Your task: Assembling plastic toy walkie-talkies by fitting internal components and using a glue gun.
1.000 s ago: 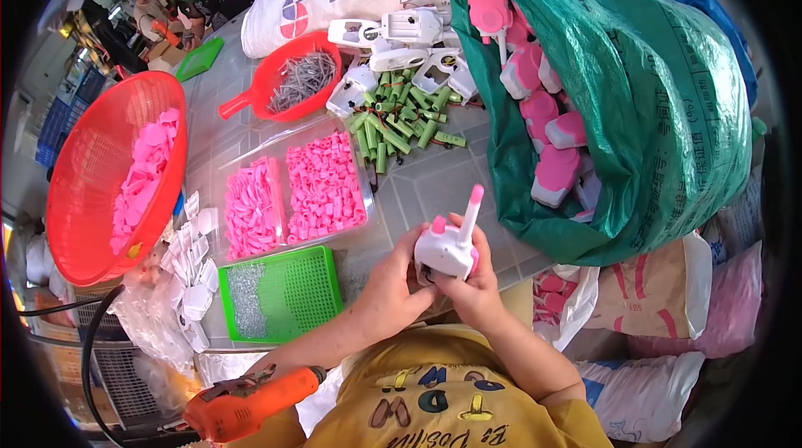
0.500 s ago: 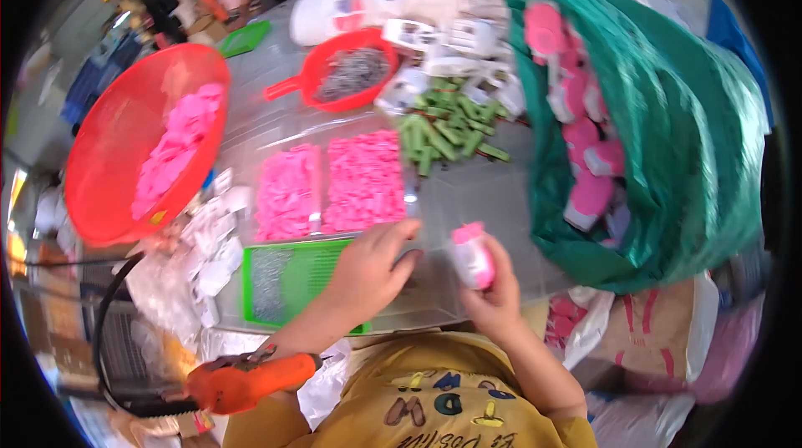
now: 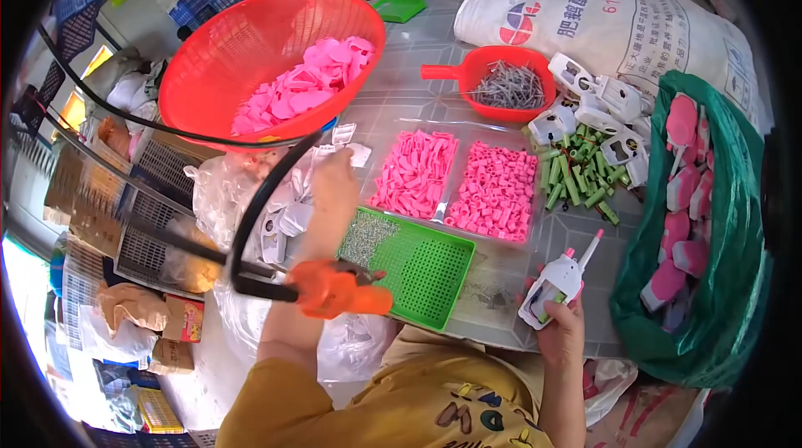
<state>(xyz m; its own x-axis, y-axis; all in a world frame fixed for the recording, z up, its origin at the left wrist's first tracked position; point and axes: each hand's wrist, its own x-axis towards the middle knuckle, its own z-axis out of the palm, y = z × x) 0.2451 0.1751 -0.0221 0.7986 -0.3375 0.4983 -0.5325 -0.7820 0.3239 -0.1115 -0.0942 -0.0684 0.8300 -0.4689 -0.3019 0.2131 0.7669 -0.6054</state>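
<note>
My right hand (image 3: 561,331) is closed around a white plastic toy shell (image 3: 553,291) with two pink-tipped prongs, one of them long. The shell's inner side faces up, and a green piece shows inside it. My left hand (image 3: 334,177) reaches out beside loose white plastic parts (image 3: 343,134) at the edge of the red basket. Its fingers are bunched and blurred, so whether they hold anything is hidden. An orange power screwdriver (image 3: 338,289) on a black cable hangs in front of my left forearm.
A red basket (image 3: 188,85) holds pink shells. Clear trays hold small pink parts (image 3: 493,193); a green tray (image 3: 426,277) holds tiny screws. A red scoop (image 3: 501,111) with metal pins, green cylinders (image 3: 576,177), a white sack (image 3: 601,22) and a green bag (image 3: 735,256) of pink-and-white toys surround them.
The view has swung left. My left hand has moved from above the green tray to the white parts by the basket. The toy in my right hand now shows its open inner side.
</note>
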